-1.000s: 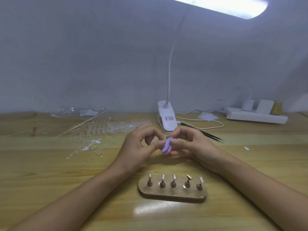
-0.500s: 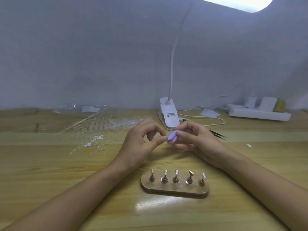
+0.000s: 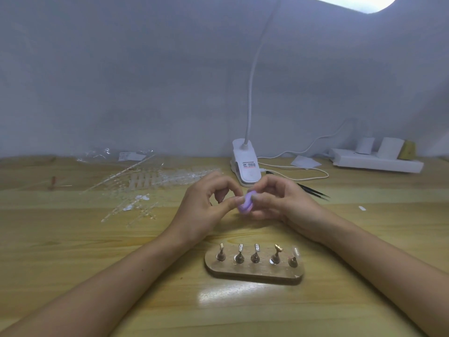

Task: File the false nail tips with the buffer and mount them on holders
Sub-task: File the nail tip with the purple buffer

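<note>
Left hand (image 3: 201, 210) touches right hand's (image 3: 291, 206) buffer (image 3: 245, 205).

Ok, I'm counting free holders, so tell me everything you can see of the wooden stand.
The wooden stand is a flat brown block with rounded ends, lying on the table close to the person. Five small metal pegs stand in a row on it; the rightmost seems to carry a clear nail tip. Only the table touches it.
</note>
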